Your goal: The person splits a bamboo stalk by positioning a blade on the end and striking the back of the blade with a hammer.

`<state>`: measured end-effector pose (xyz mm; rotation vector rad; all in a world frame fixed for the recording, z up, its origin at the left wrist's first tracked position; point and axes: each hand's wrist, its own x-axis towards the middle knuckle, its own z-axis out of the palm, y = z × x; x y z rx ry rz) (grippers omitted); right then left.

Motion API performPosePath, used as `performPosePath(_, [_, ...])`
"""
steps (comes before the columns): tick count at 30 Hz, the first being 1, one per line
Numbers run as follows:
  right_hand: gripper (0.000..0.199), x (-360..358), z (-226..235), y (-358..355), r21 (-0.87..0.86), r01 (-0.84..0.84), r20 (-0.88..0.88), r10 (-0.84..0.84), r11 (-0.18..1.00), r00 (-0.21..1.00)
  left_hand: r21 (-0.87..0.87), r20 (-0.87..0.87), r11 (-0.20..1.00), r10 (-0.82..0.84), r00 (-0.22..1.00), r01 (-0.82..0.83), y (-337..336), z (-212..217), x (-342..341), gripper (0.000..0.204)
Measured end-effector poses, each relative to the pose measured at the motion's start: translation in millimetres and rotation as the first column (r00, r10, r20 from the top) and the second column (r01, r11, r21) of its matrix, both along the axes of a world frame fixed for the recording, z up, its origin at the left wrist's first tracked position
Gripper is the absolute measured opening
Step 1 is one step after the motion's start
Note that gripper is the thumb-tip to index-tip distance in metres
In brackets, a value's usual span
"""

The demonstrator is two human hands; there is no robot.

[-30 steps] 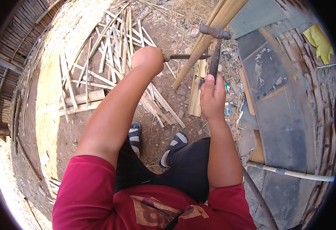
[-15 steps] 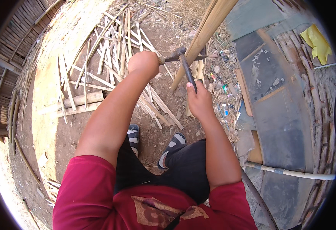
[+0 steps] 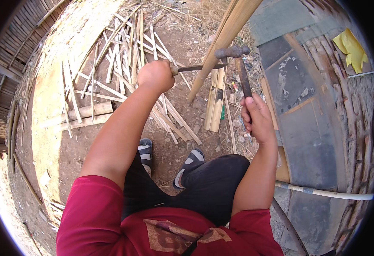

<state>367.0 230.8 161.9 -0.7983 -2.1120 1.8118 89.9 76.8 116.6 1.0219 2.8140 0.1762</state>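
Note:
My left hand (image 3: pixel 156 76) is closed round the light handle of a knife (image 3: pixel 193 68). Its dark blade runs to the right across the slanting bamboo pole (image 3: pixel 225 36); whether it sits in a split or lies against the surface is hard to tell. The pole's lower end comes down near the ground ahead of my feet, and its top leaves the picture. In my right hand (image 3: pixel 257 117) is a hammer (image 3: pixel 243 72), gripped by its dark handle. Its rusty head stands up to the right of the pole, apart from the blade.
Many split bamboo strips (image 3: pixel 131 47) lie heaped ahead to the left, beside two thicker bamboo lengths (image 3: pixel 89 111). Halved bamboo pieces (image 3: pixel 214 102) rest beyond my right foot. Dark sheets (image 3: pixel 310 141), a yellow sheet (image 3: pixel 351 49) and a pale pipe (image 3: pixel 327 193) lie to the right.
My right hand has swung the hammer to the right, away from the knife and pole. My left hand has shifted slightly left, still holding the knife.

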Motion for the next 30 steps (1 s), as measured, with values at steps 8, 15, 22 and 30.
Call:
performPosePath(8, [0.036,-22.0,-27.3,60.2,0.252,0.3,-0.046,-0.299,0.92,0.953,-0.088,0.056,0.996,0.014,0.998,-0.009,20.9,9.5,-3.1,0.031])
performPosePath(15, [0.042,-44.9,-88.7,73.9,0.536,0.218,0.096,-0.316,0.816,0.944,-0.101,0.058,0.994,0.047,0.997,-0.041,12.4,10.2,-9.4,0.03])
performPosePath(22, [0.042,-44.6,-109.2,68.8,0.491,0.114,0.172,-0.224,0.864,0.959,-0.179,0.076,0.983,-0.036,0.996,0.049,23.5,18.6,-9.3,0.032])
performPosePath(30, [0.039,-47.9,-65.9,69.1,0.414,0.371,-0.151,-0.34,0.831,0.928,-0.135,0.042,0.991,-0.007,0.999,0.013,19.0,11.7,-6.7,0.029])
